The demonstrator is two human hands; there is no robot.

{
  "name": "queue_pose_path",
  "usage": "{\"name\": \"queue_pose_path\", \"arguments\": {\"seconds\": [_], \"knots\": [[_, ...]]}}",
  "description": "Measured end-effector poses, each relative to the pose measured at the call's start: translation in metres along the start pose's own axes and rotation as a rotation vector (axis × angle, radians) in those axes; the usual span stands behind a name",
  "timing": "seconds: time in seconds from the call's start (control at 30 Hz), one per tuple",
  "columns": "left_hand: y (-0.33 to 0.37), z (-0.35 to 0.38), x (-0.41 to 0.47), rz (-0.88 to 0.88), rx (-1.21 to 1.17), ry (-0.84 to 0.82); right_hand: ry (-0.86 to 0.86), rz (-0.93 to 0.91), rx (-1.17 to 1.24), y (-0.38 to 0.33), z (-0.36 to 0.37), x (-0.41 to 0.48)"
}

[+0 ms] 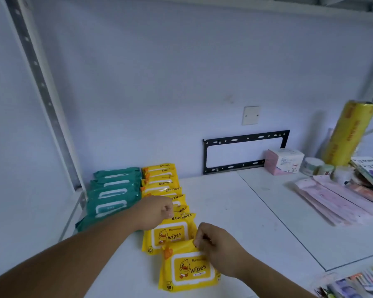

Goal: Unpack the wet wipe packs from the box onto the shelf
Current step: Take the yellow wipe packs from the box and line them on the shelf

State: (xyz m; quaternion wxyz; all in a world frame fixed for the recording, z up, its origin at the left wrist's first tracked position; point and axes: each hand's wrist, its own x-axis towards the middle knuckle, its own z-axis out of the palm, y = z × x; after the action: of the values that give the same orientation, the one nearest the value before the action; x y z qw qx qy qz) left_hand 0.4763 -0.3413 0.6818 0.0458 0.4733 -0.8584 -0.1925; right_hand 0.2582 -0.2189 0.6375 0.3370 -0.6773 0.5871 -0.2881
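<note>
There it was: the right hand (pixel 219 244) had pinched the top edge of the nearest yellow baby wipes pack (pixel 190 271), low centre of frame, and the pack lay flat on the white shelf (pixel 235 207), just below and left of that grip. The left hand (pixel 154 212) sat curled over the row of yellow packs (pixel 162 181) just above. Whether it gripped one, I couldn't tell, and the teal wipe packs (pixel 110 194) lined up to the left.
</note>
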Motion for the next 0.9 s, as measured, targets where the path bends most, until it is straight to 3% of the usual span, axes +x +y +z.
{"name": "queue_pose_path", "arguments": {"seconds": [0.43, 0.63, 0.9], "knots": [[-0.033, 0.013, 0.019, -0.053, -0.056, 0.053, 0.043, -0.116, -0.008, 0.012, 0.053, 0.060], [-0.036, 0.019, 0.019, -0.046, -0.052, 0.046, 0.159, -0.135, -0.085, 0.016, 0.052, 0.063], [-0.021, 0.011, 0.014, 0.006, -0.047, 0.093, 0.176, -0.187, -0.207, 0.011, 0.035, 0.057]]}}
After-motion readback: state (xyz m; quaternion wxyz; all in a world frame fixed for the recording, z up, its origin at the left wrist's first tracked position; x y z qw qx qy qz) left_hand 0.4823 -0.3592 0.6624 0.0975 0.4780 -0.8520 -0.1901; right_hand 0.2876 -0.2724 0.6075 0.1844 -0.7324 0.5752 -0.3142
